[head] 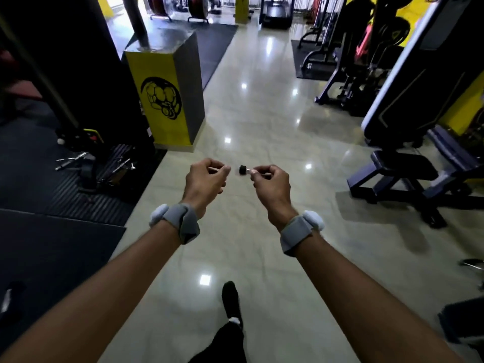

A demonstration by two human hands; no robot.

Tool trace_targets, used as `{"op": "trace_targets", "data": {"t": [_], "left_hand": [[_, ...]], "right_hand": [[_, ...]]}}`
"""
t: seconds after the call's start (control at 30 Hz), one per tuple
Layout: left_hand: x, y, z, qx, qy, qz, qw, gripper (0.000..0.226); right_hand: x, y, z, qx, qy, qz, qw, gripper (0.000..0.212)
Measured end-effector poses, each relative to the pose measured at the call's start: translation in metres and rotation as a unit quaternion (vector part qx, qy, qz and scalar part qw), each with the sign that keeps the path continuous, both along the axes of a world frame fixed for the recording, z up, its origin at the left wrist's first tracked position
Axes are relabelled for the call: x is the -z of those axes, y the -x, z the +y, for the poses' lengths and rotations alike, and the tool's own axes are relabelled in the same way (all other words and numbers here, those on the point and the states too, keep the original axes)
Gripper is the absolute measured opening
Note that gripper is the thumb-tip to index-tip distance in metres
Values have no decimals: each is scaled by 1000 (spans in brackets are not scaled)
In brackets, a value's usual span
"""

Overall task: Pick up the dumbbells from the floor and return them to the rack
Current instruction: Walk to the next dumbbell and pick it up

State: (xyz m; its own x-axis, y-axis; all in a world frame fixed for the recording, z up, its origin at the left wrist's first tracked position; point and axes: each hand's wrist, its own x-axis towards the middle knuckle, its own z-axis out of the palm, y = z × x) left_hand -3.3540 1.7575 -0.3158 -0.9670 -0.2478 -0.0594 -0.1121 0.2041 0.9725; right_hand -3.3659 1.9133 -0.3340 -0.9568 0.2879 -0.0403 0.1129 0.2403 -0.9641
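Note:
A small black dumbbell [243, 169] lies on the glossy tiled floor some way ahead; I see one black head and a bit of chrome handle. The rest of it is hidden behind the fingers of my right hand [271, 188]. Both arms are stretched forward at about waist height. My left hand [205, 183] hovers left of the dumbbell's spot in the picture, fingers loosely curled and holding nothing. The fingers of my right hand are loosely curled too, and it grips nothing that I can make out. No dumbbell rack shows.
A yellow pillar [162, 100] with a black logo stands ahead on the left beside dark rubber mats [52, 205] and loose metal bars [70, 161]. Benches and machines [408, 174] line the right. My foot [231, 302] is on the tiles below.

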Motion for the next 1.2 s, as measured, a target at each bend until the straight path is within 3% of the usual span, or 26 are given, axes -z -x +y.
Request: {"op": "trace_targets", "data": {"t": [0.1, 0.33, 0.6, 0.7, 0.97, 1.2], "left_hand": [[22, 76, 6, -8, -16, -5, 1000, 14], [52, 283, 41, 8, -36, -113, 993, 13], [104, 453, 60, 55, 158, -180, 969, 19], [128, 527, 73, 57, 183, -204, 960, 17], [148, 710, 89, 94, 211, -245, 941, 16], [166, 861, 70, 105, 284, -248, 920, 20]], "right_hand": [[24, 73, -1, 5, -12, -19, 1000, 6], [40, 259, 8, 48, -27, -74, 996, 7], [85, 412, 41, 87, -69, -141, 984, 11], [116, 496, 48, 100, -67, -175, 977, 13], [146, 693, 40, 49, -77, -234, 968, 13], [181, 822, 41, -64, -252, -241, 935, 20]]}}
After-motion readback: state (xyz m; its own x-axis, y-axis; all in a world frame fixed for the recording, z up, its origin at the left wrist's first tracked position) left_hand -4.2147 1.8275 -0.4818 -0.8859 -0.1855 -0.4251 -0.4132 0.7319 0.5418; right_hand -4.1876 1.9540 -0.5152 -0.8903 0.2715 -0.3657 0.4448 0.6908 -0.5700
